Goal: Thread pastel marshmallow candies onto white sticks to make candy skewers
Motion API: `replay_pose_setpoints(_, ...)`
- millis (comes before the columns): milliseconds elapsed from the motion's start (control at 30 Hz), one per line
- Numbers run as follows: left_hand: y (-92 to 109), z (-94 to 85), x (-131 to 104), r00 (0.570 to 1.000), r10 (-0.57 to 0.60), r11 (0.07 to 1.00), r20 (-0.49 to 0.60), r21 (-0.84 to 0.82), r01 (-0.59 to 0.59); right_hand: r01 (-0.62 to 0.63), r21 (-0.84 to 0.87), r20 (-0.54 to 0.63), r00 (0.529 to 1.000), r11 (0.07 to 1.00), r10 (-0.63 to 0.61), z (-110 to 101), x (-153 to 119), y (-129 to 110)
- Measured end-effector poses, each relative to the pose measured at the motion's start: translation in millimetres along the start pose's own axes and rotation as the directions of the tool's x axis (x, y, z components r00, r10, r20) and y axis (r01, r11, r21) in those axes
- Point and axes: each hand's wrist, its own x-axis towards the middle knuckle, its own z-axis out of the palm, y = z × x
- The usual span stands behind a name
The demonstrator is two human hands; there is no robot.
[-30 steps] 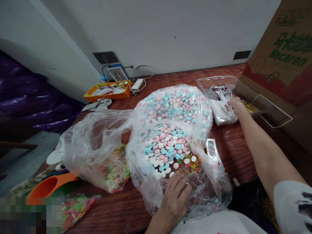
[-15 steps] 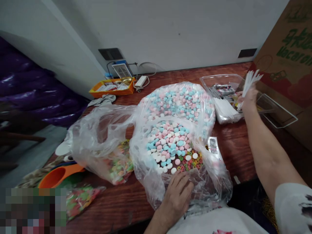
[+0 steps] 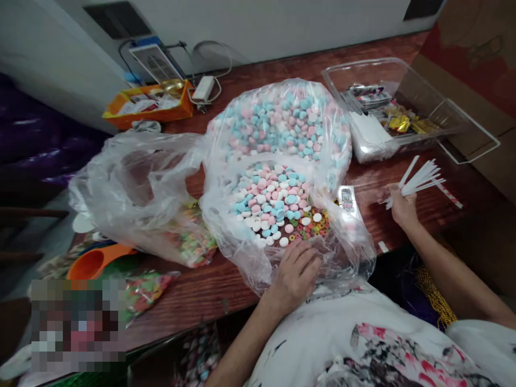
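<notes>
White paper sticks (image 3: pixel 417 180) — a thin fanned bundle of them — sit in the right hand (image 3: pixel 402 207), whose fingers are curled tightly around their lower ends. The bundle hangs just above the reddish-brown wooden table (image 3: pixel 201 293), near its front right edge, with the tips pointing up and to the right. One red-and-white striped stick (image 3: pixel 448 195) lies on the wood just beside the fan.

From the head camera, the left hand (image 3: pixel 296 271) lies flat, palm down, its fingers loosely spread and pressing on the near rim of a large clear plastic bag (image 3: pixel 282 177) — it grips nothing. That bag stands open in the middle of the table and is heaped with round pink, blue and white candies (image 3: pixel 274 196); a patch of small multicoloured ring candies (image 3: pixel 308 228) shows at the front of the heap, just beyond the fingertips.

To the left, touching the big bag, lies a second crumpled clear plastic bag (image 3: pixel 137 188), with coloured sweets in its lower fold. An orange plastic scoop (image 3: pixel 94 262) sits at the table's left edge. Behind the sticks, well apart from the right hand, stands a clear rectangular plastic box (image 3: pixel 447 102) holding more white sticks and gold-wrapped items. An orange cardboard tray (image 3: pixel 151 105) rests at the far left by the wall.
</notes>
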Motion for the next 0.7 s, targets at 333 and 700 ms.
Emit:
replay_pose_setpoints(333, 11.2, -5.2, 22.8, 0.992, -0.054, 0.989, -0.11, -0.141, 0.039, -0.199, 0.027, 0.261, 0.947, 0.98, 0.185, -2.0, -19.3, -19.9)
replay_pose_setpoints(700, 19.5, -17.1, 67.2, 0.611, -0.733, 0.003, 0.299, -0.897, 0.442, -0.735, -0.266, 0.89, 0.062, 0.624, 0.452, 68.4, -137.5, -88.5)
